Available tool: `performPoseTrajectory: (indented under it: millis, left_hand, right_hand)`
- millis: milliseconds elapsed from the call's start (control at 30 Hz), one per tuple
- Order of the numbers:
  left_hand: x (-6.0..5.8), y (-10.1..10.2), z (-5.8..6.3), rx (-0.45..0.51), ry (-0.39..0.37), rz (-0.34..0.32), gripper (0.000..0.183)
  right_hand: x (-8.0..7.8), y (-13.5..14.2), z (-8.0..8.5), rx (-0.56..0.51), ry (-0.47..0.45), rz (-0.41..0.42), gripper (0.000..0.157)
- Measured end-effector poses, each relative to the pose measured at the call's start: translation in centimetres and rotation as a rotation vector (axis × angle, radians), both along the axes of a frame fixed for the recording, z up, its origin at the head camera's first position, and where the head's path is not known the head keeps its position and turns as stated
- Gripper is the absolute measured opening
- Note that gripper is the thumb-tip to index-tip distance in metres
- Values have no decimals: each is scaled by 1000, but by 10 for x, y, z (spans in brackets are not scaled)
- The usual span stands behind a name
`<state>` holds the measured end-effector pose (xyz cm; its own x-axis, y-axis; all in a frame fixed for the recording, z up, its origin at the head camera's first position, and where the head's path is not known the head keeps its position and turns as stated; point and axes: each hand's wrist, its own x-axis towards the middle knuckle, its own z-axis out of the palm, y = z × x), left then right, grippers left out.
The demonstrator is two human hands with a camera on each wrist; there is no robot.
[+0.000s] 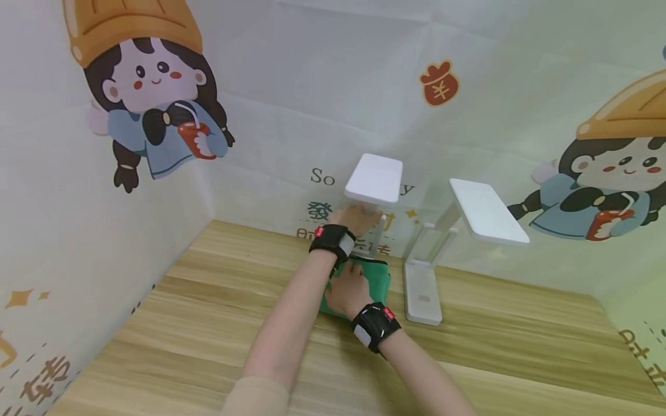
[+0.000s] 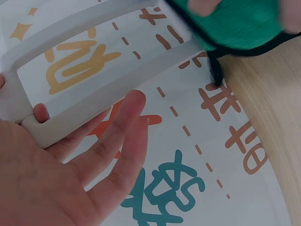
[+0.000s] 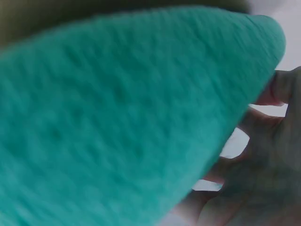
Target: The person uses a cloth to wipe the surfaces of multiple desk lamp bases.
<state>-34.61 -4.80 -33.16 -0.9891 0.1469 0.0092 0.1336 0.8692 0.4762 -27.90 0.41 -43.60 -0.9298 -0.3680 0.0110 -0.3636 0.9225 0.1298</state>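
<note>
My left hand (image 1: 356, 218) grips a white folding stand (image 1: 376, 178) near the hinge beneath its flat rectangular head. In the left wrist view, a fingertip (image 2: 41, 113) shows between the stand's two parallel arms (image 2: 84, 115), while other fingers extend beside them. My right hand (image 1: 348, 290) holds a green cloth (image 1: 378, 278) with black edging, over the lower part of that stand. The cloth hides the stand's base. Up close, the fuzzy green cloth (image 3: 141, 117) fills most of the right wrist view, with fingers partly visible behind it.
A second white stand (image 1: 422, 294) stands just right of the cloth, its flat head (image 1: 489, 211) tilted. Both stands are on the wood-grain table (image 1: 234, 283), close to a back wall covering (image 1: 281, 144) printed with cartoon figures and lettering. Another covered wall (image 1: 130, 242) borders the left side.
</note>
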Motion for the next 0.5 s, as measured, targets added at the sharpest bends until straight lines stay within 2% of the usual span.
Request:
performPoseTrajectory:
  millis: [100, 200, 267, 400, 500]
  left_hand:
    - [0, -1, 0, -2, -3, -1, 65]
    - [0, -2, 0, -7, -2, 3, 65]
    - [-1, -2, -1, -7, 6, 9, 65]
    - [2, 0, 1, 13, 19, 5, 64]
    - [4, -2, 2, 25, 10, -2, 65]
  right_hand:
    - [9, 1, -2, 8, 39, 57, 40]
    - [8, 0, -1, 27, 77, 62, 39]
    - [3, -1, 1, 36, 91, 38, 40]
    - [-13, -2, 3, 55, 36, -54, 50]
    - [-14, -5, 3, 38, 9, -80, 51]
